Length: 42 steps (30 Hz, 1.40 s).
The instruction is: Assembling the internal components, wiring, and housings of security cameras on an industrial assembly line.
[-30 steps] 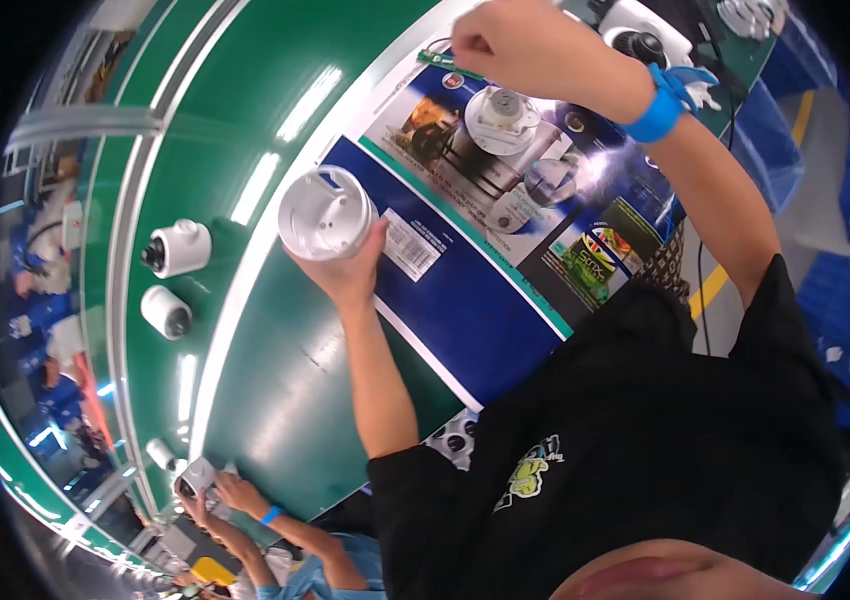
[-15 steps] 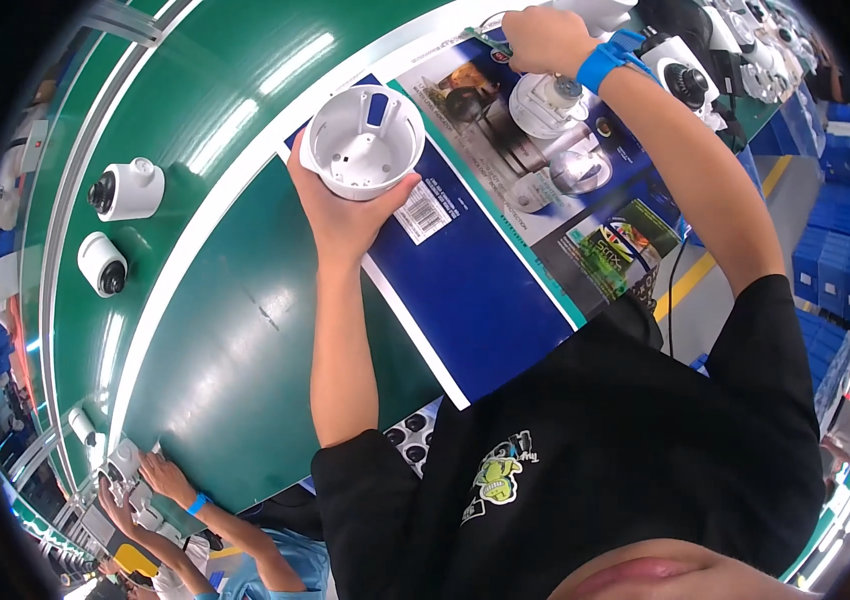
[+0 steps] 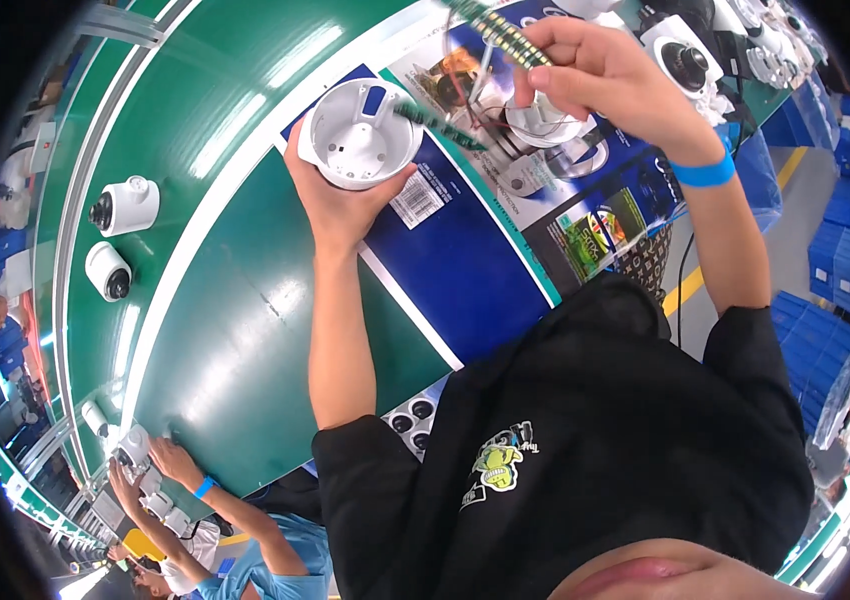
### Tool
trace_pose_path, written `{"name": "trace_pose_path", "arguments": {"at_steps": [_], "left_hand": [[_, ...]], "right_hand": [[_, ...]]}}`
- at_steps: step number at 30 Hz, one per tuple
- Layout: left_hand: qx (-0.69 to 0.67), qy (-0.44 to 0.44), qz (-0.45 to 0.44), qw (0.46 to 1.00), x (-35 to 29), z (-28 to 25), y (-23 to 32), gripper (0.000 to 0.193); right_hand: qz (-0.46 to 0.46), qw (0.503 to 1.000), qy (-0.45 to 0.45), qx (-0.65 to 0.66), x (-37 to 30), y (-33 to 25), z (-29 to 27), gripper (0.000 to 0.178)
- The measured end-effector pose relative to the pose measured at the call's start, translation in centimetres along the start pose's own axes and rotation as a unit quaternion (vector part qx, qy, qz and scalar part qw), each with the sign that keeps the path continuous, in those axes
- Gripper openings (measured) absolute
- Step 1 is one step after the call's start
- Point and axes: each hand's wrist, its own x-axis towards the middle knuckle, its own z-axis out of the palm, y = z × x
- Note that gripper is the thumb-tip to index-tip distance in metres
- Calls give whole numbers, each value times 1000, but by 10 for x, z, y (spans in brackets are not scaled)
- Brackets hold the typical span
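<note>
My left hand (image 3: pixel 337 200) holds a white round camera housing (image 3: pixel 360 132), its hollow side turned up, over a blue printed mat (image 3: pixel 465 260). My right hand (image 3: pixel 600 75), with a blue wristband (image 3: pixel 702 172), pinches a green circuit board strip (image 3: pixel 505 35) with thin wires hanging from it. A second green strip (image 3: pixel 440 122) reaches into the housing's rim. Under the right hand lies a white dome part (image 3: pixel 545 120) on the mat.
A green conveyor belt (image 3: pixel 235 330) carries two white dome cameras (image 3: pixel 125 205) (image 3: pixel 107 270) at the left. More white cameras (image 3: pixel 685 60) stand at the top right. Another person's hands (image 3: pixel 160 465) work at the belt lower left. Blue crates (image 3: pixel 815 330) sit at the right.
My left hand has brought the white housing down and turned its hollow side up. My right hand has lifted a green circuit strip with wires from the mat's far side.
</note>
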Motion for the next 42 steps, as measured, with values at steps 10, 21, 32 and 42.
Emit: {"name": "trace_pose_path", "arguments": {"at_steps": [10, 21, 32, 42], "left_hand": [[148, 75, 220, 961, 2, -7, -2, 116], [137, 74, 242, 958, 16, 10, -10, 106], [150, 83, 250, 953, 23, 15, -12, 101], [133, 84, 257, 953, 19, 13, -18, 100]], "right_hand": [[-249, 929, 58, -266, -22, -11, 58, 17], [-349, 869, 139, -322, -9, 26, 72, 31], [-308, 900, 136, -278, -6, 28, 66, 28], [-288, 921, 115, -236, -7, 26, 69, 24]]}}
